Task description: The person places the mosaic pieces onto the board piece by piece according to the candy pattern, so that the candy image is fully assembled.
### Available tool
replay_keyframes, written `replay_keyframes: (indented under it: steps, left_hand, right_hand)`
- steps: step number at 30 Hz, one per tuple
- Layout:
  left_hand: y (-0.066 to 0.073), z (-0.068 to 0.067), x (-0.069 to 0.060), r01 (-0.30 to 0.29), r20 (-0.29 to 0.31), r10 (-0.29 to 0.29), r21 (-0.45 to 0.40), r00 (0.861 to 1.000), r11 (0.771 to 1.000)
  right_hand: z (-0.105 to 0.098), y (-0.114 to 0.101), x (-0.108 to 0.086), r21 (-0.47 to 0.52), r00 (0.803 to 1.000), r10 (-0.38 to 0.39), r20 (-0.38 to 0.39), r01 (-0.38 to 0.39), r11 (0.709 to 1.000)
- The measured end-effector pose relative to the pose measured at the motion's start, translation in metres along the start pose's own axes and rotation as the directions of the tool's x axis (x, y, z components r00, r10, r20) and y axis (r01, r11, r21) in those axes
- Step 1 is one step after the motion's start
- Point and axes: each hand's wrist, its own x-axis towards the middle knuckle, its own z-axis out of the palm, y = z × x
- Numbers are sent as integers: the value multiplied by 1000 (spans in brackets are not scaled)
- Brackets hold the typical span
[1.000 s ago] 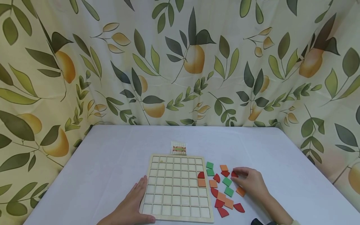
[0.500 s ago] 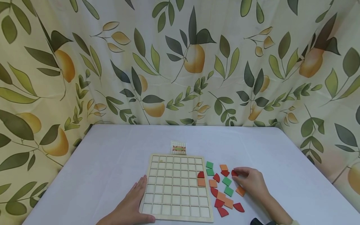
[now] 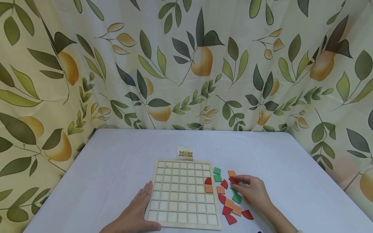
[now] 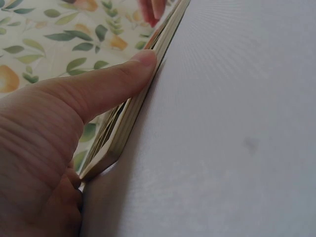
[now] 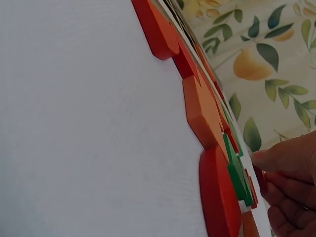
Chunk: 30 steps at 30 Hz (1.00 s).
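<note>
Red piece — pinched, in right hand

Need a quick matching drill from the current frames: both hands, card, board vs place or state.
1 left hand
2 right hand
3 pattern card
4 grid board

A with one orange square and one red quarter-round on it
B at the board's far edge
C against the board's left side
D pinching a red piece

Pairs: 1-C, 2-D, 3-B, 4-A
</note>
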Motion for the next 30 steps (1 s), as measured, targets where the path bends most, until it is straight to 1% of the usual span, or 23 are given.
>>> replay_keyframes:
  steps: [4,9,14,17,19,24,27,30]
  left_hand:
    - [1,-1,0,3,4,-3,-2,1000,1000]
    - [0,-1,0,15,14,-15,-1,1000,1000]
    - [1,-1,0,21,7,-21,2,1000,1000]
    - [2,-1,0,23,7,-23,2,1000,1000]
    - [2,-1,0,25,7,-25,3,1000,1000]
    - [1,-1,0,17,4,-17,7,1000,1000]
    - [1,-1,0,12,3,-12,6,1000,1000]
    - [0,0,1,11,3,-11,8,1000,1000]
  right_hand:
    - [6,-3,-3,4,1000,-9,0,9,1000]
    - [14,-7,-10,37,1000,-12,26,11,999]
    - [18,-11,-17,31,996,-79,31,78,996]
    - [20,-13,-22,24,990,-127,56,126,992]
    - [21,-13,-24,35,983,-165,85,162,986]
    - [25,-15,-28,72,966,-218,136,209,975]
    - [26,-17,-31,96,948,-267,174,253,963]
    - [27,-19,-34,98,921,-334,201,321,942]
